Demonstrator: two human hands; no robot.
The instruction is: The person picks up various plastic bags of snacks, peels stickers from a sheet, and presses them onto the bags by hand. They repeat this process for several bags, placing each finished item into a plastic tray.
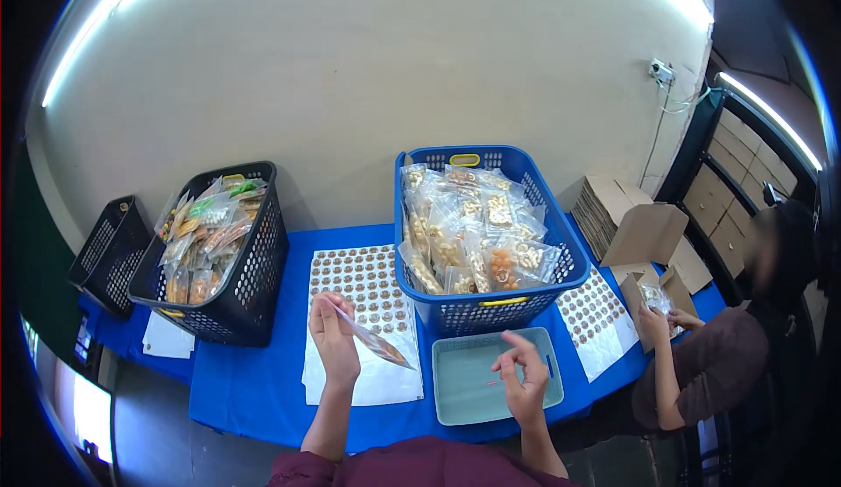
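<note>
My left hand (pixel 335 338) pinches a small clear packet (pixel 381 345) with brownish contents, held above a sheet of round stickers (pixel 372 299). My right hand (pixel 524 377) has its fingers apart, the index finger stretched out, over a grey-green tray (pixel 460 399). A tiny reddish bit lies in the tray. Behind the tray stands a blue basket (pixel 455 314) heaped with clear packets (pixel 473 215) of pale snacks and some orange ones.
At the left, a black basket (pixel 236 312) holds colourful packets, with another black basket (pixel 109 255) beyond it. A second sticker sheet (pixel 598 321) lies right of the blue basket. At the right, a co-worker (pixel 723 356) handles packets at an open cardboard box (pixel 635 307) near stacked cardboard (pixel 600 215).
</note>
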